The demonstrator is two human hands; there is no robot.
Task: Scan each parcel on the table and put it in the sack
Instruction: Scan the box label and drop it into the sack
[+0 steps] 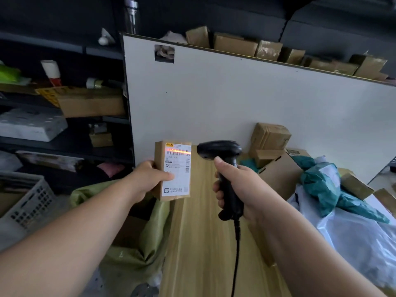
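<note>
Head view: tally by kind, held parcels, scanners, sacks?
cardboard parcel, gripped by the left hand: 1
black scanner, gripped by the right hand: 1
green sack: 1
Total: 3

White board (235, 93) upright behind wooden table (203, 243); dark shelves (70, 144) left.

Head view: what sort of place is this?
Probably a parcel dispatch room: left hand holds a labelled parcel in the beam of the scanner in the right hand, taped cartons sit behind the white board, a green sack beside the table.
</note>
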